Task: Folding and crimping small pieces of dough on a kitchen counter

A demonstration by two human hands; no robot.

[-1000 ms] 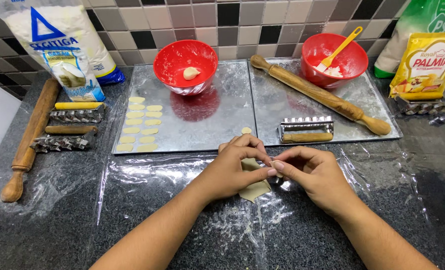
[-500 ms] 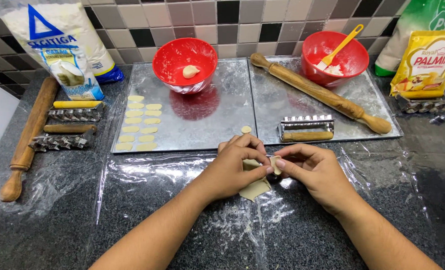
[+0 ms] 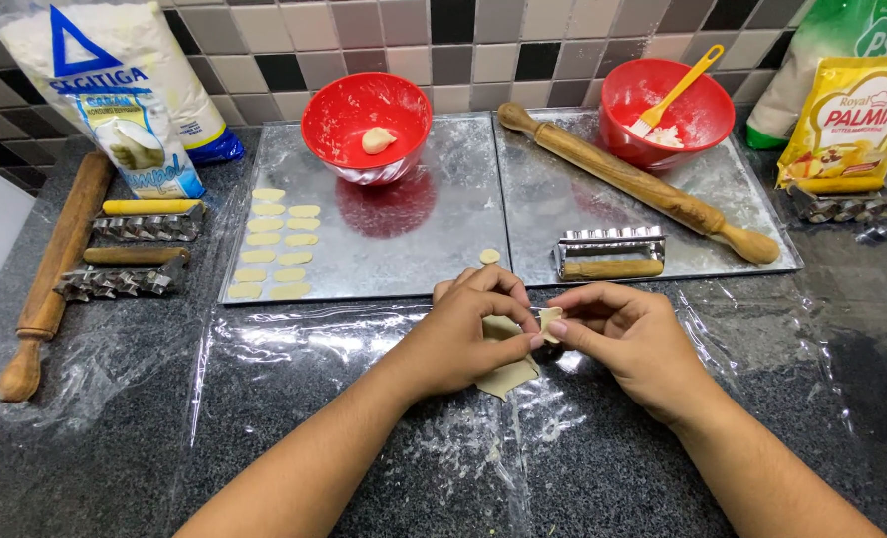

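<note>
My left hand (image 3: 468, 334) and my right hand (image 3: 628, 339) meet over a thin sheet of pale dough (image 3: 508, 377) lying on the plastic-covered counter. The fingertips of both hands pinch a small piece of dough (image 3: 548, 321) at the sheet's upper edge. Part of the sheet is hidden under my left hand. A small round dough cutout (image 3: 489, 256) lies on the metal tray (image 3: 414, 239) just beyond my hands. Several oval cutouts (image 3: 274, 244) sit in rows on that tray's left side.
A red bowl (image 3: 366, 125) holds a dough lump. Another red bowl (image 3: 666, 115) has a yellow brush. A rolling pin (image 3: 633, 184) and a metal cutter (image 3: 608, 254) lie on the right tray. Flour bag (image 3: 115, 90), more cutters (image 3: 130, 254), second rolling pin (image 3: 55, 269) at left; margarine pack (image 3: 847, 125) at right.
Both hands stay in the same spot; the fingers have shifted slightly while working the small dough piece at the sheet's edge.
</note>
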